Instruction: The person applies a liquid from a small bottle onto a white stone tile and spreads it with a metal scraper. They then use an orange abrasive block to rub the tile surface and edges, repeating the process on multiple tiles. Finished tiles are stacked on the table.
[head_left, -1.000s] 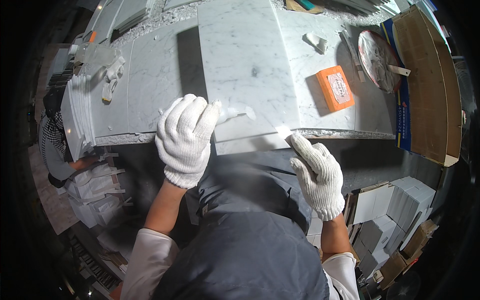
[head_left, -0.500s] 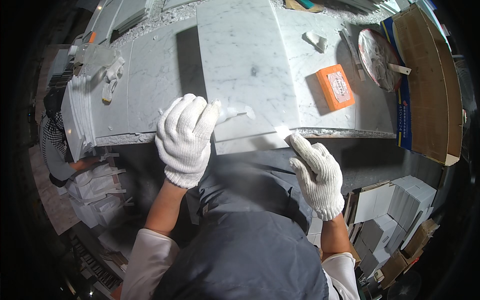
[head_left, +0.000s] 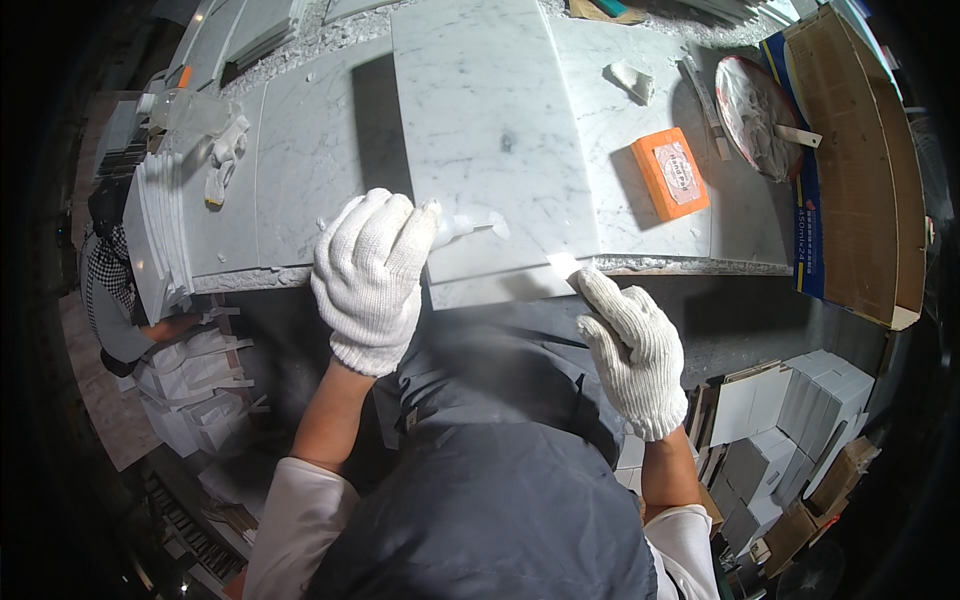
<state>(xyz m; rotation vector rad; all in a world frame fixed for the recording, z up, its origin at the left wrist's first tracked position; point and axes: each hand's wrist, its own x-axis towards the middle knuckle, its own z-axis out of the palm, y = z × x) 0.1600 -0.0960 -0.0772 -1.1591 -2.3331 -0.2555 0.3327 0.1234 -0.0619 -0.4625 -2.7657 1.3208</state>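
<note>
A grey-veined white marble slab (head_left: 490,120) lies in front of me, its near end reaching past the bench's front edge. My gloved left hand (head_left: 372,275) is closed at the slab's left near corner. From its fingers a translucent squeeze bottle (head_left: 462,227) sticks out to the right, with a pale nozzle over the slab; its rest is hidden by the glove. My gloved right hand (head_left: 632,340) is closed, pinching a small flat whitish blade (head_left: 563,265) at the slab's right near corner. The blade's tip touches or nearly touches the slab; I cannot tell which.
An orange hand-pad block (head_left: 668,175), a round tub of white paste (head_left: 755,115) with a spatula, and a cardboard box (head_left: 850,160) stand right. Left are a crumpled glove (head_left: 228,155), a clear bottle (head_left: 185,110) and stacked tiles (head_left: 157,235). A person (head_left: 120,290) works at far left.
</note>
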